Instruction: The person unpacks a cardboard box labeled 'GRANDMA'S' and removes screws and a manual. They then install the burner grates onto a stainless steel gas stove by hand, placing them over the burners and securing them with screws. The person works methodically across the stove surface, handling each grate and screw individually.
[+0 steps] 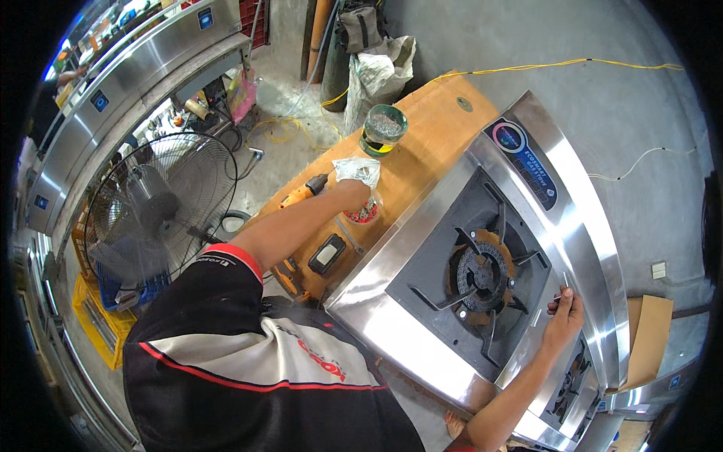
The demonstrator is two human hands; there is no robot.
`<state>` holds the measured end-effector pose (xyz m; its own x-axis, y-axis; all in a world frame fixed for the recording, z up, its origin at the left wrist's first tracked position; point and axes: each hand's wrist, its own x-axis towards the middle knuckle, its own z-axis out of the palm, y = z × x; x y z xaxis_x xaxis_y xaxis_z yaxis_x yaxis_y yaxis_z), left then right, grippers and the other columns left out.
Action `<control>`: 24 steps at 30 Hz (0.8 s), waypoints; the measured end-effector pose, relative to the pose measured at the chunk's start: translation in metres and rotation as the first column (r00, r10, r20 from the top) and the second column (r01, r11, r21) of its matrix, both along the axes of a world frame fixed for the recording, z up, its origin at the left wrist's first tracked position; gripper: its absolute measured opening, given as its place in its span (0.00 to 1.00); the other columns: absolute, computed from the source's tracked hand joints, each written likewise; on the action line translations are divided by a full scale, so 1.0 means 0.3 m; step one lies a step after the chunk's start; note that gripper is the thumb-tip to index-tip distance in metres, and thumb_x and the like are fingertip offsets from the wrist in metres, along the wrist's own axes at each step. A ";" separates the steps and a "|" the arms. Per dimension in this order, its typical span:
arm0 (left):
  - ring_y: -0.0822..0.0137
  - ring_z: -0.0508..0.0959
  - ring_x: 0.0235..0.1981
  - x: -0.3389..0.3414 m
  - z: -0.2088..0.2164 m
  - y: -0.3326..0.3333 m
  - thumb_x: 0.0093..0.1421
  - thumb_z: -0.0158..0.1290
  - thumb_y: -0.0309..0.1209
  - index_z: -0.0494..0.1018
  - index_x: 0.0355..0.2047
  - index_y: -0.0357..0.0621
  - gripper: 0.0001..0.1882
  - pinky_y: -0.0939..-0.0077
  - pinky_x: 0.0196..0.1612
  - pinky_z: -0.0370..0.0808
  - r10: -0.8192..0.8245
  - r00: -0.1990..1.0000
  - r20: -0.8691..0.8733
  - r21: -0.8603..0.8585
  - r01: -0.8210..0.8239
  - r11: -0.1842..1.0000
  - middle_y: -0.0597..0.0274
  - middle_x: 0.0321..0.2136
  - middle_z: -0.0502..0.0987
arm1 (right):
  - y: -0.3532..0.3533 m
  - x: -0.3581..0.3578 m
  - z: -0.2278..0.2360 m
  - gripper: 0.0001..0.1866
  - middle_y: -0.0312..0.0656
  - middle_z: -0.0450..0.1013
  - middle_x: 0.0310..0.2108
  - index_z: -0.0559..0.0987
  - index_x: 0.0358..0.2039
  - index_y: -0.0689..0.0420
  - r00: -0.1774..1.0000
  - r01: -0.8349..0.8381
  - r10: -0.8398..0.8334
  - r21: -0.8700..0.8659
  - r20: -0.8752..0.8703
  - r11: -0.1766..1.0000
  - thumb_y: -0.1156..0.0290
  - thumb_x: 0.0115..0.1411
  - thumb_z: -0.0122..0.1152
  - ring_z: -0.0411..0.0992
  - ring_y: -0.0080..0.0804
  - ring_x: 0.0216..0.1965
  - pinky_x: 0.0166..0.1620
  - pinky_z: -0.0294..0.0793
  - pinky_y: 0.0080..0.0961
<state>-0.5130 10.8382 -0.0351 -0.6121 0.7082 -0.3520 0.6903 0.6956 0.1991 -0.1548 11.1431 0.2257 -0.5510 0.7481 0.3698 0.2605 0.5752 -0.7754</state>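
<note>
My right hand (566,310) pinches a thin rod (567,281) while my left hand (354,195), grip hidden, is by the tub (379,205) near the worktop's (429,120) right edge.

It looked like a workshop: a yellow-orange cordless drill with a dark chuck (296,197) lay on a light-brown wooden surface (425,120), a large stainless-steel gas stove (425,267) stood alongside, long brushed-steel units with blue labels (151,64) lined the left, and yellow cable (527,68) trailed behind.
</note>
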 end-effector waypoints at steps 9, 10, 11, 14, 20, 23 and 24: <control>0.44 0.81 0.36 -0.094 -0.089 -0.077 0.54 0.53 0.37 0.82 0.32 0.38 0.15 0.52 0.40 0.77 0.033 0.998 0.057 0.330 -0.050 0.943 0.42 0.33 0.81 | -0.001 0.017 0.040 0.22 0.35 0.73 0.27 0.81 0.41 0.63 0.996 0.036 -0.042 0.087 0.073 0.996 0.53 0.68 0.57 0.70 0.20 0.26 0.31 0.69 0.19; 0.43 0.81 0.35 -0.098 -0.094 -0.079 0.54 0.53 0.38 0.82 0.33 0.38 0.16 0.52 0.40 0.77 0.004 0.997 0.074 0.362 -0.031 0.932 0.42 0.33 0.81 | 0.003 0.022 0.043 0.23 0.38 0.74 0.29 0.81 0.42 0.64 0.990 0.071 -0.080 0.074 0.115 0.995 0.53 0.68 0.57 0.71 0.22 0.28 0.32 0.71 0.21; 0.44 0.80 0.35 -0.104 -0.101 -0.084 0.54 0.52 0.37 0.81 0.33 0.38 0.16 0.52 0.40 0.76 0.002 0.999 0.051 0.415 -0.023 0.910 0.41 0.33 0.81 | 0.024 0.039 0.047 0.24 0.40 0.75 0.31 0.80 0.44 0.65 0.978 0.138 -0.147 0.067 0.150 0.988 0.53 0.68 0.56 0.73 0.25 0.29 0.34 0.73 0.23; 0.66 0.77 0.27 -0.124 0.035 -0.042 0.59 0.53 0.30 0.79 0.33 0.35 0.10 0.67 0.32 0.75 0.072 0.926 0.370 0.510 -0.267 0.818 0.57 0.27 0.79 | 0.064 0.069 0.010 0.19 0.35 0.71 0.27 0.80 0.43 0.62 0.959 0.272 -0.281 0.138 0.046 0.952 0.57 0.67 0.58 0.68 0.23 0.27 0.33 0.70 0.25; 0.73 0.77 0.26 0.075 0.799 0.258 0.63 0.56 0.36 0.78 0.39 0.37 0.14 0.76 0.31 0.75 -0.104 0.967 0.231 0.931 -0.189 0.313 0.61 0.28 0.80 | -0.142 0.021 0.106 0.12 0.48 0.75 0.29 0.81 0.35 0.62 0.982 0.036 0.039 0.382 -0.186 0.923 0.64 0.64 0.61 0.73 0.41 0.29 0.34 0.72 0.33; 0.66 0.79 0.28 0.426 1.004 0.631 0.61 0.57 0.40 0.80 0.40 0.38 0.16 0.68 0.33 0.75 -0.365 0.931 0.024 0.838 0.181 0.515 0.57 0.29 0.81 | -0.194 0.037 0.141 0.10 0.47 0.73 0.28 0.80 0.35 0.61 0.946 -0.057 0.200 0.479 -0.253 0.876 0.67 0.62 0.63 0.73 0.44 0.28 0.32 0.72 0.34; 0.60 0.81 0.30 0.486 1.003 0.740 0.61 0.56 0.40 0.79 0.39 0.37 0.17 0.65 0.37 0.76 -0.555 0.823 -0.117 0.754 0.437 0.489 0.51 0.31 0.81 | -0.219 0.028 0.142 0.09 0.47 0.73 0.28 0.79 0.34 0.61 0.927 -0.102 0.263 0.496 -0.266 0.862 0.67 0.61 0.63 0.73 0.47 0.29 0.32 0.73 0.36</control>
<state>-0.3671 11.0603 0.2658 -0.0669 0.9231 0.3788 0.8007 -0.1768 0.5724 -0.1465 11.0773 0.2682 -0.4544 0.3397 0.8235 -0.0963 0.9003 -0.4245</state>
